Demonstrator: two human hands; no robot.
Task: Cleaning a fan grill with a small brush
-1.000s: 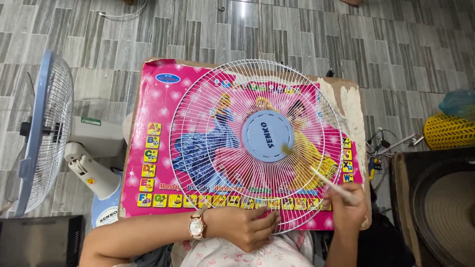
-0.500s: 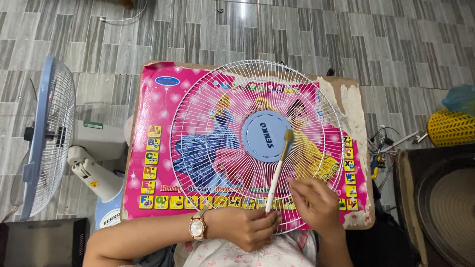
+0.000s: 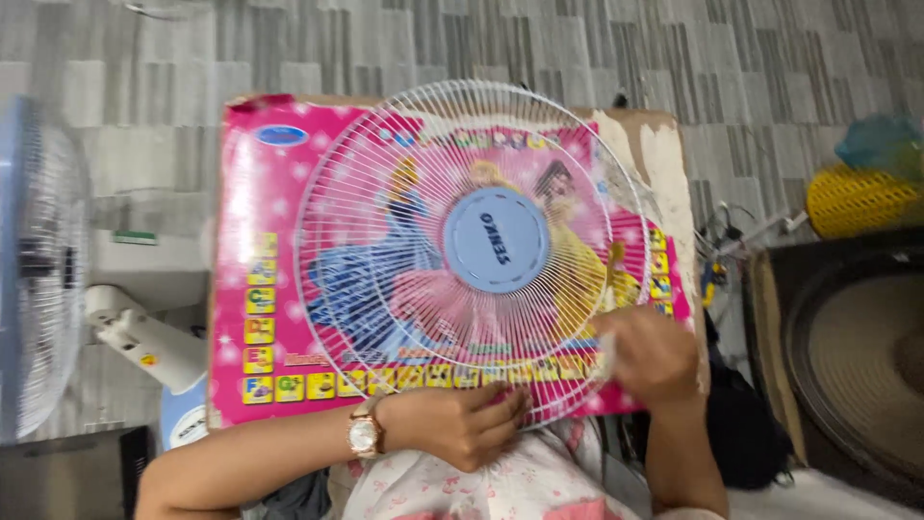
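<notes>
White wire fan grille (image 3: 462,173) — light, springy, thin spokes bend.
Your left hand (image 3: 462,424) clamps its near rim; right hand (image 3: 650,356) closed round a blurred brush (image 3: 610,279) — grip rim, not spokes.

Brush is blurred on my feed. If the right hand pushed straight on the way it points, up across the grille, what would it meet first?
Likely the white wire spokes of the fan grille just ahead of the right hand, then the blue centre cap; motion blur leaves height unclear.

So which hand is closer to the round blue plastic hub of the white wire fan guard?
Right. The right hand lies on the guard's lower right, nearer the hub; the left hand holds the guard's bottom rim, farther away.
</notes>
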